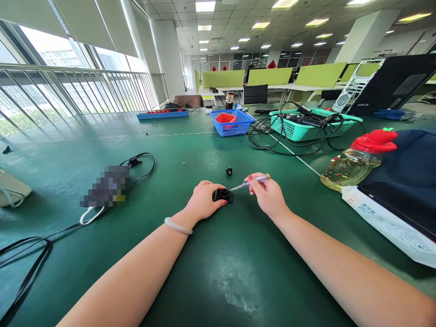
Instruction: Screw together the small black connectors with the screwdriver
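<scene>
My left hand (pixel 203 200) is curled over a small black square part (pixel 224 195) that lies on the green table (pixel 218 272), pinning it down. My right hand (pixel 267 194) pinches a slim clear-handled screwdriver (pixel 250 182), and its metal tip points left and touches the top of the black part. A tiny black piece (pixel 229 170) sits loose on the table just beyond the two hands. A pale bangle (pixel 177 226) is on my left wrist.
A black cable (pixel 143 165) and a blurred object lie at left. A blue basket (pixel 232 122) with a red tray and a teal basket (pixel 308 125) of cables stand farther back. A red-capped bottle (pixel 357 161) and a white packet (pixel 384 222) lie at right.
</scene>
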A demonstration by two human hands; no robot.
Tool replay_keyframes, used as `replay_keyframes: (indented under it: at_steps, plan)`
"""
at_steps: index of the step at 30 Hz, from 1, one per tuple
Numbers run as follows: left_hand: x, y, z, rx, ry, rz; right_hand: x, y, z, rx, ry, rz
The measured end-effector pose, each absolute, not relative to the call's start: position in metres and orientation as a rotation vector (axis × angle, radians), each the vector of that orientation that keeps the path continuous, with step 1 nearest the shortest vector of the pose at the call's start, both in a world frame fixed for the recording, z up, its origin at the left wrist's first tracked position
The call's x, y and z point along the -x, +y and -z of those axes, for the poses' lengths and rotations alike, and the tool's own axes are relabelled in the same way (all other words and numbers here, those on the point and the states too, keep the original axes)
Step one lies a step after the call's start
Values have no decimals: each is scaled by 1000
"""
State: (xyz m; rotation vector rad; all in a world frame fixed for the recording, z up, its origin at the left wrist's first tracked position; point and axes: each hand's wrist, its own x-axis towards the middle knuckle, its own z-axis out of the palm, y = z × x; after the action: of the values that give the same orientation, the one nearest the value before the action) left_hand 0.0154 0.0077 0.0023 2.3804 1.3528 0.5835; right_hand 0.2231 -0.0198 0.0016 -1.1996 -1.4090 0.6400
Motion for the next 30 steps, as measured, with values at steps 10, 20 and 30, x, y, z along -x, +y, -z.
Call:
replay_keyframes:
  at_steps: [10,20,30]
  plan:
    - [-15,10,-3,-2423,1303,-579,-224,-21,-6,1272,-1668,-519]
    - [-16,9,-4,-2484,1330,-569,-226,-23,-1,1203,-1445,-529]
    - [-18,8,-5,-2556,1276,-520,-221,-33,-15,1120,-1795,-391]
